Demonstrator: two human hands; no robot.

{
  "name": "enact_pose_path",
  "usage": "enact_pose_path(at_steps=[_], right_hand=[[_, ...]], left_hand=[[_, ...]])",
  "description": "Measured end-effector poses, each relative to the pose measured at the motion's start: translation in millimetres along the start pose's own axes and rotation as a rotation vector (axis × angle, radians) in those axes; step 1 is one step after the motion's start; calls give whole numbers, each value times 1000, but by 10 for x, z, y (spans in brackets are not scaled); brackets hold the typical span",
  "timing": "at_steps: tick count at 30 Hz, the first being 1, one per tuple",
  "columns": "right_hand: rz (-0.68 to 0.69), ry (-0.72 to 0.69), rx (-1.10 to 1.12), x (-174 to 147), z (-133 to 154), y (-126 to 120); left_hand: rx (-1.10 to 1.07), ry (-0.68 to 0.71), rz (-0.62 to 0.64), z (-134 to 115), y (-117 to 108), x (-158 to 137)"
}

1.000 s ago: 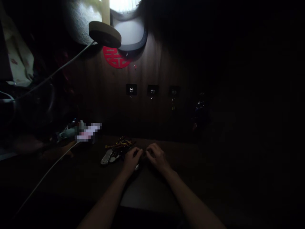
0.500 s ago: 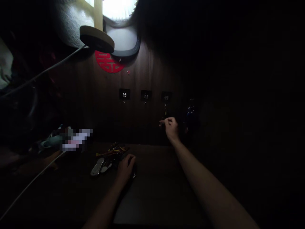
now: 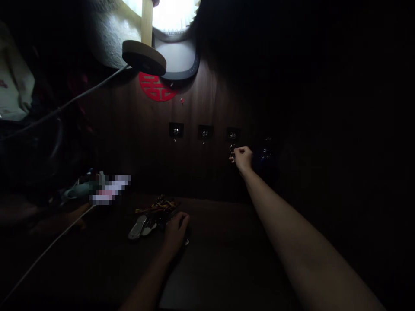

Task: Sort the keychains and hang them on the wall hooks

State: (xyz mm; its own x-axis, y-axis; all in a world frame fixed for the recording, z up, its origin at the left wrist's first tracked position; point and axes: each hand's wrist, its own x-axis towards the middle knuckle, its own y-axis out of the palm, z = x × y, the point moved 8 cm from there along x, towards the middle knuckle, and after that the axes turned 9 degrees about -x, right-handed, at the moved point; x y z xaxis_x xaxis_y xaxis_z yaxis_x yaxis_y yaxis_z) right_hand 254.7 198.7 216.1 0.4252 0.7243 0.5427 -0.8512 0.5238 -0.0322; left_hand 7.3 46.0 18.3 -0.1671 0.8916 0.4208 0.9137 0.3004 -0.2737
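Note:
My right hand (image 3: 243,159) is raised at the dark wooden panel, just below the rightmost black square hook (image 3: 233,134). Its fingers are pinched on small shiny metal pieces that look like keys (image 3: 232,154). My left hand (image 3: 176,231) rests low on the dark desk with its fingers curled. A small pale bit (image 3: 186,242) shows at its edge; what it holds is too dark to make out. Beside its fingers lies a pile of keychains and yellow-brown cords (image 3: 158,207), with a silver oval fob (image 3: 138,227) on the near side.
Two more black hooks, left (image 3: 176,130) and middle (image 3: 205,131), line the panel. Above are a lit lamp with a round base (image 3: 144,57), a grey device (image 3: 180,56) and a red paper cutout (image 3: 155,88). A white cable (image 3: 52,246) crosses the left. Something dark blue (image 3: 267,157) is right of my hand.
My right hand has risen slightly toward the rightmost hook with the keys. The whole view has shifted a little to the right; my left hand keeps its place by the pile.

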Motion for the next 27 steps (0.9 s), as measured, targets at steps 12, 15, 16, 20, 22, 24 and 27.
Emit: enact_pose_path(at_steps=[12, 15, 16, 20, 22, 24, 27], right_hand=[[173, 156, 142, -688, -708, -22], [253, 211, 117, -956, -878, 9], [284, 224, 107, -1050, -922, 28], [413, 219, 87, -1445, -1029, 135], [473, 208, 78, -1655, -1069, 197], [523, 191, 48, -1853, -1096, 248], [604, 56, -56, -2097, -1012, 308]], left_hand=[[-27, -44, -19, 27, -43, 14], [-81, -67, -56, 39, -83, 14], [-99, -71, -77, 43, -103, 15], [-189, -99, -168, 82, -187, 27], [-247, -127, -223, 123, -236, 38], [-316, -150, -284, 170, -287, 47], [-430, -146, -369, 220, -359, 56]])
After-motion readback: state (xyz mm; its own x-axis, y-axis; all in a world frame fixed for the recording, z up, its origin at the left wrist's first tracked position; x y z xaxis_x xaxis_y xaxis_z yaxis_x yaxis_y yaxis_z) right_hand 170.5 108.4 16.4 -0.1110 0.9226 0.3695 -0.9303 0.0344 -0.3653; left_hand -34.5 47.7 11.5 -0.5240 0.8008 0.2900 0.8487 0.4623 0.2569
